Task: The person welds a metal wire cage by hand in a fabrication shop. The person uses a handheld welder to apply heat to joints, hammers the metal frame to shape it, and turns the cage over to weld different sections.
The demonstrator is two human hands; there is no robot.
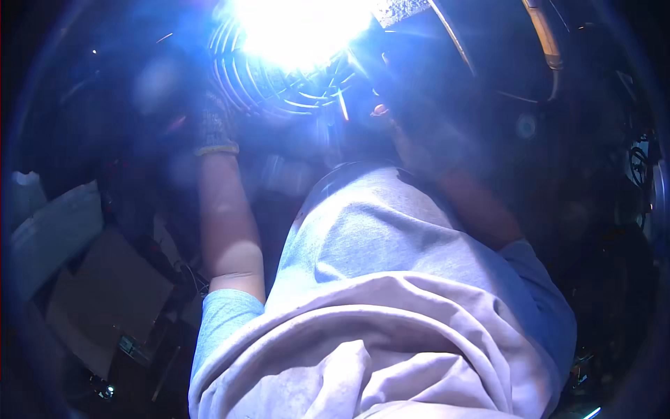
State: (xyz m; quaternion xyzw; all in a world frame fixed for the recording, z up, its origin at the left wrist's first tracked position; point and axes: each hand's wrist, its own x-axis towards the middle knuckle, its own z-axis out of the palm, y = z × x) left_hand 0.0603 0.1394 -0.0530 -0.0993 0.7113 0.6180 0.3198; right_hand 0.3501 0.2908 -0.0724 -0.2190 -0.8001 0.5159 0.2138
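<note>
A blinding white-blue glare (303, 28) fills the top middle and washes out whatever lies beneath it. Curved, shiny metal ribs (244, 84), stacked like a coil, show along its lower left side. My left hand (218, 126), in a knitted glove with a pale cuff, reaches up beside these ribs; its fingers fade into dark and haze. To the right of the glare is my right hand (399, 129), mostly in shadow, with one lit fingertip. What either hand holds, if anything, cannot be made out.
A tan rod-like piece (544, 35) with a thin curved end hangs at the upper right. Pale flat sheets (59, 227) and a brown panel (108, 293) lie at the left. Sparks streak near the glare. Dark, cluttered equipment (638, 164) stands along the right rim.
</note>
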